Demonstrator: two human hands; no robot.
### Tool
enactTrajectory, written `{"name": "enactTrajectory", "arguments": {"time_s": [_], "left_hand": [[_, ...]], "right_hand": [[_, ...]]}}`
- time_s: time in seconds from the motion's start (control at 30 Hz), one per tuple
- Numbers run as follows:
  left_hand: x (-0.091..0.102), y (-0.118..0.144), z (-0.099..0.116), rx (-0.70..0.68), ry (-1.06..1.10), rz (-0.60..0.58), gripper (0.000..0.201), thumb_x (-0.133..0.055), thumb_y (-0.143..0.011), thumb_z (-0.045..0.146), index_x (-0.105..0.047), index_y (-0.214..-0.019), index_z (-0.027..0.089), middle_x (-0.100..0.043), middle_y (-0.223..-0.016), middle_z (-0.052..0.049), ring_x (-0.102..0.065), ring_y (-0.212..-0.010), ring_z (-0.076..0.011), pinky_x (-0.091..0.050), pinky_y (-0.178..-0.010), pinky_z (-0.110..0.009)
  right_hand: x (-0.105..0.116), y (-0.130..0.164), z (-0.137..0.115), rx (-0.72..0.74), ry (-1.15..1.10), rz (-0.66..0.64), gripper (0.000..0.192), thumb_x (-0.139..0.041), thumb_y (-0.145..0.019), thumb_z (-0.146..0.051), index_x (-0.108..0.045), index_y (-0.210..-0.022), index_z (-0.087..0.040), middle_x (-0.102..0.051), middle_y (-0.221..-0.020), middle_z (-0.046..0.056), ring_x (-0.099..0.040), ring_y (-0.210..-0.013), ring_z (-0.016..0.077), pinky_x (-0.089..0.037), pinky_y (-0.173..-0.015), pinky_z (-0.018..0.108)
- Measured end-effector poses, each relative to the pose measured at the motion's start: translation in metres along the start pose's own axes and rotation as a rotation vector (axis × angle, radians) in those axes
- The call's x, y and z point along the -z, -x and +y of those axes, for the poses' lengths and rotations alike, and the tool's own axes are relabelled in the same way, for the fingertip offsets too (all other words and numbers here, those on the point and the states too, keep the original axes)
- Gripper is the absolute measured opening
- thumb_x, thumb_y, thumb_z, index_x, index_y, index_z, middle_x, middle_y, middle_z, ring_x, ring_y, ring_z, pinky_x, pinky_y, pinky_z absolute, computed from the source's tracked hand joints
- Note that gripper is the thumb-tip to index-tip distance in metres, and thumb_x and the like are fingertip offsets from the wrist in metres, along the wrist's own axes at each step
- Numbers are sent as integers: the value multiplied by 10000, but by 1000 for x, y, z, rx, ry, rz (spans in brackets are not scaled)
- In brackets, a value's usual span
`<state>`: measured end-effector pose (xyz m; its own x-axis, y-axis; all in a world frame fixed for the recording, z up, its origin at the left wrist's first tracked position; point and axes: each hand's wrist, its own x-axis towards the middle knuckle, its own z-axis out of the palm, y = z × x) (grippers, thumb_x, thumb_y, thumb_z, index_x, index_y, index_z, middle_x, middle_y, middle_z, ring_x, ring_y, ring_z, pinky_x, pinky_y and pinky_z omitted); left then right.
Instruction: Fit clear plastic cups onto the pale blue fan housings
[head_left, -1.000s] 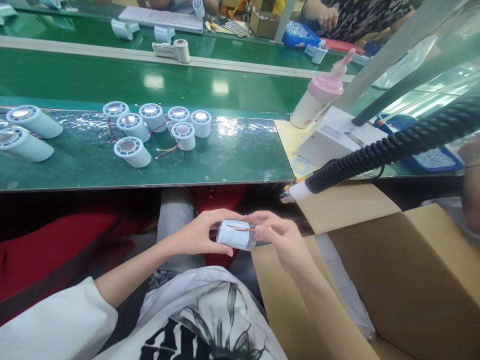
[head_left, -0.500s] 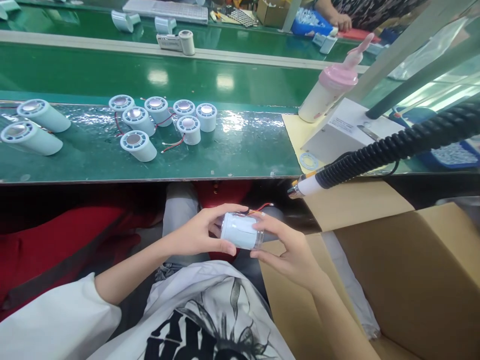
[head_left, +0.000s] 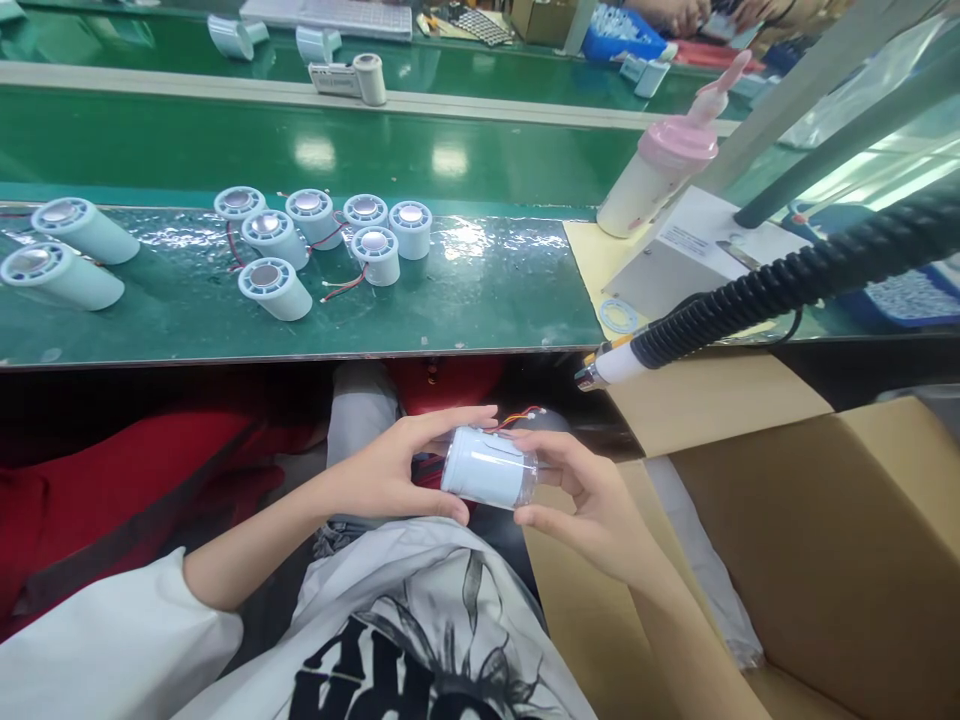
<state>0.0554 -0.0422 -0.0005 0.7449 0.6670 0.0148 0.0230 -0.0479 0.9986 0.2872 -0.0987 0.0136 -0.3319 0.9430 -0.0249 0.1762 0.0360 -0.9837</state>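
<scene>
Cylinder slightly rolled, bench ahead

The scene is being lit brightly from overhead; glare is being thrown off the green belt. Under the bench deep shadow is lying. Edges are being bent and softened.

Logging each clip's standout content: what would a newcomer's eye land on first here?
Low in the middle, the left hand and right hand together hold a pale blue cylinder on its side, with red wires at its far end. Beyond them, a cluster of similar cylinders stands on the green bench. At right, a black coiled hose with a white nozzle hangs over an open cardboard box.
</scene>
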Motion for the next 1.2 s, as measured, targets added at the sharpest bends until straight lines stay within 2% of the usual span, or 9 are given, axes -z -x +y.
{"name": "enactTrajectory", "arguments": {"time_s": [0.17,0.47,0.73,0.9,1.0,1.1,1.2], "left_hand": [[-2,2,2,-13,-18,6,937,-805,-636,208,-309,-1422,323,-500,-1368,-90,-495,-1244,-263,-424,-1023,-390],[-2,4,3,-71,-61,3,921,-808,-618,160,-355,-1404,318,-495,-1379,-99,-502,-1240,-265,-419,-1032,-402],[-3,5,6,-57,-58,5,921,-807,-626,174,-344,-1411,304,-512,-1362,-106,-496,-1246,-269,-420,-1032,-406],[-5,5,9,-49,-68,12,923,-792,-651,194,-305,-1427,310,-399,-1455,-126,-469,-1275,-281,-427,-1029,-412],[-3,5,11,-88,-158,14,877,-792,-654,228,-349,-1406,310,-357,-1482,-116,-414,-1317,-293,-390,-1060,-435],[-1,5,12,-161,-282,4,806,-802,-639,266,-432,-1354,285,-398,-1456,-115,-348,-1355,-307,-312,-1104,-474],[1,6,12,-186,-319,-1,787,-803,-637,284,-447,-1338,279,-421,-1438,-119,-366,-1344,-303,-313,-1101,-475]], "right_hand": [[-1,0,-2,-8,-49,-1,429,-720,-761,-228,-553,-1148,-309,-591,-1169,26,-588,-1081,191,-557,-871,309],[-2,0,-3,-146,-223,-28,396,-708,-768,-307,-522,-1112,-246,-600,-1069,61,-616,-925,181,-564,-760,308],[-6,0,-2,-229,-392,-11,378,-708,-755,-377,-533,-1062,-240,-611,-942,23,-586,-798,127,-506,-647,213],[-9,-2,-6,-262,-434,16,362,-693,-747,-427,-527,-1001,-229,-608,-837,0,-585,-701,115,-528,-604,223],[-11,-4,-7,-288,-446,22,385,-682,-734,-472,-521,-971,-215,-591,-767,-4,-580,-617,118,-545,-547,249],[-13,-4,-6,-305,-487,14,412,-683,-720,-499,-513,-959,-210,-589,-745,-13,-588,-584,110,-548,-512,239],[-14,-3,-2,-345,-508,1,402,-663,-735,-504,-494,-946,-207,-607,-722,-20,-609,-556,111,-540,-490,232]]}}
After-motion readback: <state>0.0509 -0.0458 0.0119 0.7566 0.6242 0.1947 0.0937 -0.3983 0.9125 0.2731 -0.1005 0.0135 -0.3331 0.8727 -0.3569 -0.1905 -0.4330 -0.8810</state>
